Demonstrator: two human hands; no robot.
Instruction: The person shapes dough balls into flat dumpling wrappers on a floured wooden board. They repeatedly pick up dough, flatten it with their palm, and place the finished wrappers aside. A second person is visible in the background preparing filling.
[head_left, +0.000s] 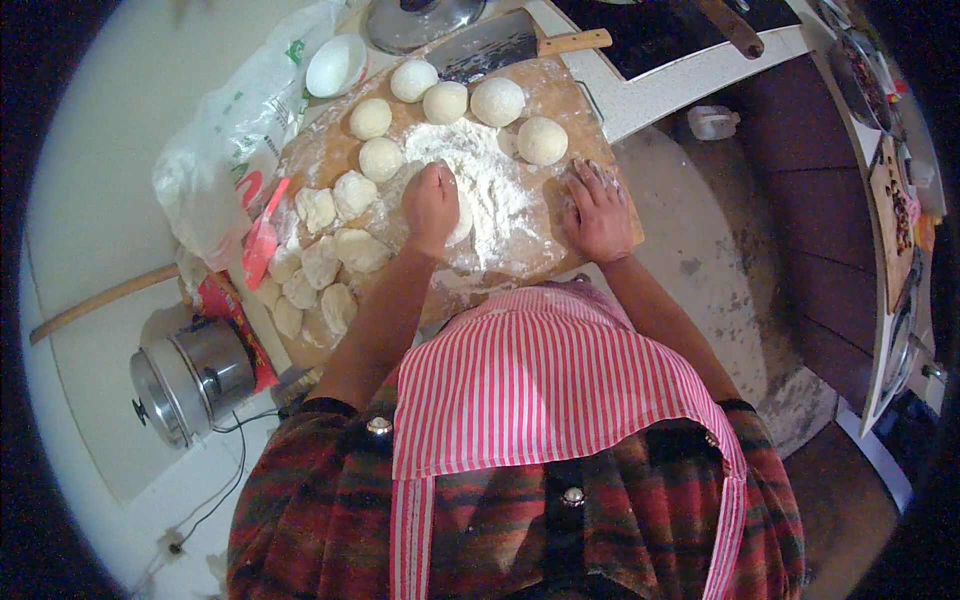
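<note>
My left hand (433, 206) is curled on a piece of dough (460, 217) on a floured wooden board (555, 259); the hand hides most of this piece. Loose flour (487, 180) spreads beside it. At the board's right edge my right hand (602, 217) rests palm down with fingers apart, holding nothing. Smooth round dough balls (498, 102) curve around the far side, one (541, 141) just beyond my right hand. Rougher dough lumps (320, 262) lie to the left, several close together near the front corner.
A cleaver (487, 46) with a wooden handle lies along the board's far edge, near a white bowl (337, 66) and a pot lid (420, 22). At left are a red spatula (262, 240), a plastic bag (232, 157), a wooden stick (105, 304) and a lidded steel pot (199, 382).
</note>
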